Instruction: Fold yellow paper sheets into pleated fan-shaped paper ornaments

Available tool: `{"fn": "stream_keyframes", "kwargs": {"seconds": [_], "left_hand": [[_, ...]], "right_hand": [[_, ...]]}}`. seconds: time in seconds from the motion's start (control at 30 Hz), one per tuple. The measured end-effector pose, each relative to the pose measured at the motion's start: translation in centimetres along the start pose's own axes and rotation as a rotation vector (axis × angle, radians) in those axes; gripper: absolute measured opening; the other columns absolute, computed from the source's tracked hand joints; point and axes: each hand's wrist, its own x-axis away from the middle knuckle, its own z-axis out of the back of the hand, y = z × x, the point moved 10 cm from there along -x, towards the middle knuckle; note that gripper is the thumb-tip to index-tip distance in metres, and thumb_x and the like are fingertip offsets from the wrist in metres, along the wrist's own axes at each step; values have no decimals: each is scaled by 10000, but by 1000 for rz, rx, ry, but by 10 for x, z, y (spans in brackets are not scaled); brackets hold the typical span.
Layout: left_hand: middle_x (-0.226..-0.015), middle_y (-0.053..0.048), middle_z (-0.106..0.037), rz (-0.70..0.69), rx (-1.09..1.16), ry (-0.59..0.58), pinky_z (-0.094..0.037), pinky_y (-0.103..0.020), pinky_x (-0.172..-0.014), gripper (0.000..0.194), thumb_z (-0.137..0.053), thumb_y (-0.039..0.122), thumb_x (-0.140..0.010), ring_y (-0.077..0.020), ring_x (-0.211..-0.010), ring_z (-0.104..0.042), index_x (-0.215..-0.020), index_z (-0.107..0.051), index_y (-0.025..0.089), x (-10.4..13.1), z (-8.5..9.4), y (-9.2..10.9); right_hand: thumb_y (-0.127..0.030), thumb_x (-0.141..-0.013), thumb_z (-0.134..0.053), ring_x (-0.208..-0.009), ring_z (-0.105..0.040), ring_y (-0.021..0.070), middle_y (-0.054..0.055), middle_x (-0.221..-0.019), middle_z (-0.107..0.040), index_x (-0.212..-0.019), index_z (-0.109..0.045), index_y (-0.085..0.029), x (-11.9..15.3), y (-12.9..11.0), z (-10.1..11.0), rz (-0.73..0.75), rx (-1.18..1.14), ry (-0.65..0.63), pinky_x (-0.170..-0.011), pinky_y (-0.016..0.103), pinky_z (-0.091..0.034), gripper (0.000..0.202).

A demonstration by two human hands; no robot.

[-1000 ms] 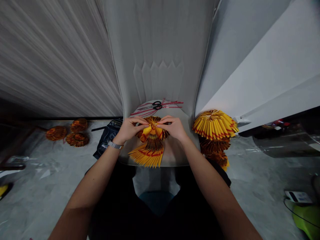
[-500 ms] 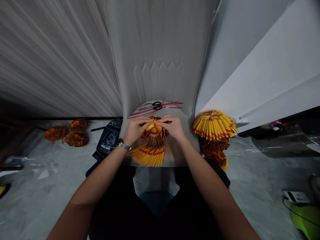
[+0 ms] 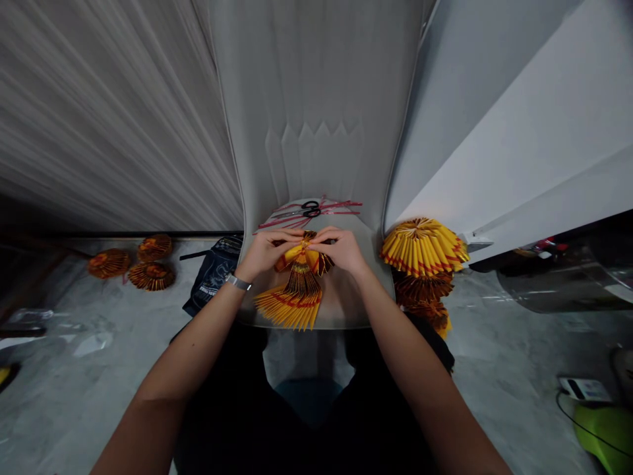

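Observation:
On the grey chair seat (image 3: 346,310) lies a pleated yellow paper fan (image 3: 294,300) with red and dark gold bands, its spread folds toward me. My left hand (image 3: 271,251) pinches the narrow gathered top of the fan from the left. From the right, my right hand (image 3: 341,249) pinches the same spot, the fingertips of both hands almost meeting. Whatever fine piece sits between the fingertips is too small to make out. Just beyond the hands rest black-handled scissors (image 3: 310,210) and several thin pink-red strips (image 3: 341,206).
At the right, a stack of pleated yellow paper rosettes (image 3: 422,247) stands beside the chair. Several gold-brown rosettes (image 3: 152,276) lie on the floor at left, near a dark printed bag (image 3: 212,274). A white panel (image 3: 534,132) rises on the right.
The fan's spread end has shifted slightly to the left. My left wrist has moved a little left and tilted, while both hands keep pinching the gathered top.

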Motion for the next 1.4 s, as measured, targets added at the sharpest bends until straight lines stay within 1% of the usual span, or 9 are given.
{"fn": "stream_keyframes", "kwargs": {"seconds": [0.17,0.33,0.67,0.87,1.03,1.13,1.23,1.33,1.4], "left_hand": [[-1041,-106,-792,37,24,-71,-568,-440,-1014,275,-773,456,-826,-249,-1028,-749,-898,-813,195,2,-4,4],[-1088,-88,-786,16,-111,-169,-593,-367,-950,294,-749,408,-857,-236,-1021,-746,-1067,-798,207,3,-8,16],[-893,-45,-795,-103,-266,-635,-548,-309,-761,158,-756,322,-839,-214,-769,-731,-984,-816,301,-34,-33,50],[-799,-30,-763,-83,-169,-627,-541,-360,-866,55,-801,314,-775,-222,-769,-714,-819,-799,282,-46,-37,55],[-870,-35,-769,-180,-329,-733,-528,-331,-878,159,-653,331,-905,-215,-832,-707,-895,-803,280,-35,-50,56],[-857,-46,-768,-202,-387,-712,-522,-329,-871,179,-642,327,-915,-217,-816,-704,-904,-808,259,-36,-46,54],[-819,-47,-766,-152,-375,-625,-522,-316,-830,149,-711,352,-864,-211,-767,-701,-865,-809,240,-41,-35,47],[-824,-42,-774,-132,-374,-559,-526,-316,-844,151,-744,371,-835,-205,-755,-706,-875,-809,241,-40,-30,42],[-858,-49,-782,-158,-405,-549,-529,-333,-886,165,-716,371,-861,-214,-797,-717,-906,-809,242,-36,-32,43]], "right_hand": [[-442,-661,-885,-759,-656,171,32,-818,-734,-743,-786,-232,-3,-3,-4,-34,13,-91,-741,328,-519,246],[-407,-656,-883,-717,-638,159,13,-770,-733,-725,-769,-220,-5,-3,-12,-78,15,-239,-673,294,-486,229],[-408,-629,-886,-718,-632,147,-5,-743,-709,-672,-724,-209,-17,4,-21,-103,-31,-329,-684,287,-487,259],[-400,-606,-896,-713,-574,144,-4,-763,-664,-759,-686,-190,-22,14,-8,-138,51,-144,-649,279,-465,335],[-469,-647,-895,-724,-558,150,-2,-795,-638,-864,-693,-199,6,-25,7,-11,223,-75,-654,280,-441,400],[-570,-770,-787,-610,-526,131,-18,-671,-619,-789,-687,-208,38,-39,11,-83,329,-129,-574,272,-387,376],[-536,-842,-735,-552,-547,128,-2,-607,-651,-672,-689,-213,72,-26,-5,-183,380,-323,-550,277,-382,368],[-424,-808,-796,-628,-643,155,18,-729,-732,-784,-718,-218,92,5,-19,-258,272,-335,-590,273,-459,222],[-449,-807,-785,-702,-691,164,13,-771,-740,-847,-697,-208,101,26,-35,-315,71,-342,-634,269,-519,259]]}}
